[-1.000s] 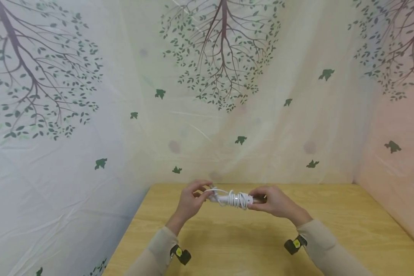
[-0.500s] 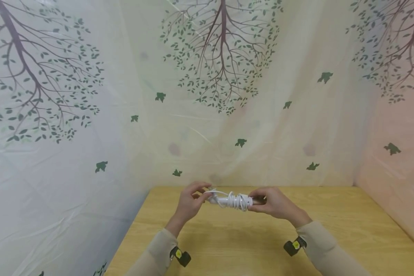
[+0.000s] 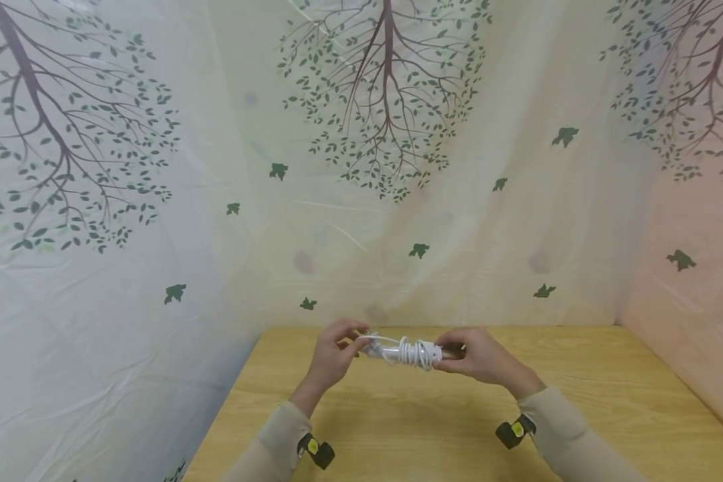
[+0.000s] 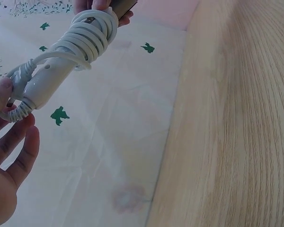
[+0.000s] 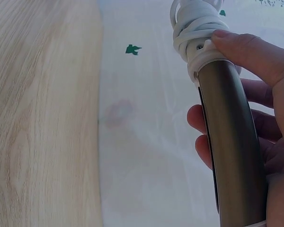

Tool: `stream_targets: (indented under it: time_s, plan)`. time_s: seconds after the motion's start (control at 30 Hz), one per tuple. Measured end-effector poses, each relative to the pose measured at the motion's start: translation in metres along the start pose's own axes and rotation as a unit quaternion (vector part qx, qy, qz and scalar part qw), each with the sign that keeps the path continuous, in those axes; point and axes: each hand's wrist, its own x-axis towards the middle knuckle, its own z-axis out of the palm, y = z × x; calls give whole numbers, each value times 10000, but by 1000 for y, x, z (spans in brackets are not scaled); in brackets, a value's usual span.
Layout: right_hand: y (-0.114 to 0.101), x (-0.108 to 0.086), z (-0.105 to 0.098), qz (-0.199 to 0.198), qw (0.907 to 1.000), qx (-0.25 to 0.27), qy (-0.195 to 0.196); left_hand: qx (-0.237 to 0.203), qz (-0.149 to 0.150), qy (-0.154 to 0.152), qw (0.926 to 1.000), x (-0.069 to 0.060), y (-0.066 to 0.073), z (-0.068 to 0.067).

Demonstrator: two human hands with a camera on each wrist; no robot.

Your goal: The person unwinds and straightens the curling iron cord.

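Note:
A curling iron (image 3: 391, 353) is held level above the wooden table in the head view. Its white cord (image 4: 87, 40) is wound in several loops round the white handle (image 4: 49, 80). My left hand (image 3: 331, 358) pinches the cord end and plug (image 4: 21, 82) by the handle's tail. The right hand (image 3: 485, 355) grips the other end, thumb on the white part near the loops, fingers curled round the bronze metal barrel (image 5: 232, 142). A narrow gap runs along the barrel's side in the right wrist view. The barrel's tip lies mostly out of that view.
Below the hands spreads a light wooden table (image 3: 410, 428). A pale curtain (image 3: 361, 268) printed with trees and green birds hangs behind it and on both sides. Small black cameras (image 3: 316, 450) are strapped to both wrists.
The whole head view has shifted slightly, so the scene sits a little lower. Both hands keep their hold on the curling iron, with hardly any movement.

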Motion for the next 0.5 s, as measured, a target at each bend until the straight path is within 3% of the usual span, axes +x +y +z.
stream_targets:
  time_s: [0.37, 0.5]
  plan:
    - [3, -2, 1, 96, 9998, -152, 9, -85, -385, -163, 9991, -1, 0, -1]
    - [2, -3, 0, 102, 9998, -198, 6, -141, -676, -239, 9973, -3, -1, -2]
